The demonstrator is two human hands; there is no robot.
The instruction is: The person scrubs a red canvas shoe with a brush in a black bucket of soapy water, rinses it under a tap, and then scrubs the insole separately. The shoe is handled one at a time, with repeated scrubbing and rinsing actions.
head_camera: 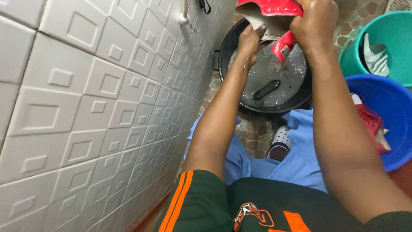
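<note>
Tiled wall (86, 107) fills the left. Far centre, the left hand (250, 41) pinches the shoe (274, 21) sole and the right hand (313, 21) clamps its red upper, above a black basin (223, 47) of soapy water. Right: teal bucket (399, 30), blue bucket (395, 103)

A red shoe (274, 17) with a pale sole is hanging tilted, dripping above the soapy black basin (223, 47).

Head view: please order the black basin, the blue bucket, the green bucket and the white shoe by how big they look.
1. Black basin, whole and largest.
2. Blue bucket and green bucket: both cut off by the frame, so unranked.
3. White shoe, clearly smallest.
</note>
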